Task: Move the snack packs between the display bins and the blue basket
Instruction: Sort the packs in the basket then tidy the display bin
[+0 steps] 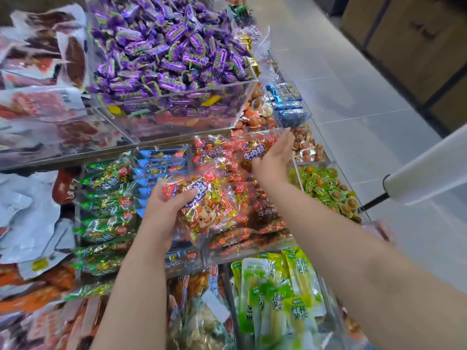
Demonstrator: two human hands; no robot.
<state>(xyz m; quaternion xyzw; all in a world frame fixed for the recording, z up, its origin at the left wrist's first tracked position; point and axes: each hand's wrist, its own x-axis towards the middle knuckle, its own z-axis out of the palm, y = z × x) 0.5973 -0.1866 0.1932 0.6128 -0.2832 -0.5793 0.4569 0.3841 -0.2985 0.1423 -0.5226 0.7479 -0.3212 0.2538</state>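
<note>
My left hand [161,213] grips a red snack pack [204,208] with a cartoon cow on it, held just above the clear display bin [252,251] of red packs. At the far end of that bin, my right hand [274,160] has its fingers closed on another red snack pack [252,151]. More red packs fill the bin between my hands. The blue basket is not in view.
Bins of green packs [106,210] and blue packs [161,165] lie left of the red ones. A raised bin of purple candies [164,51] stands behind. Green tubes [278,294] lie in front, and small round snacks [328,190] to the right. A white roll [424,170] juts in from the right.
</note>
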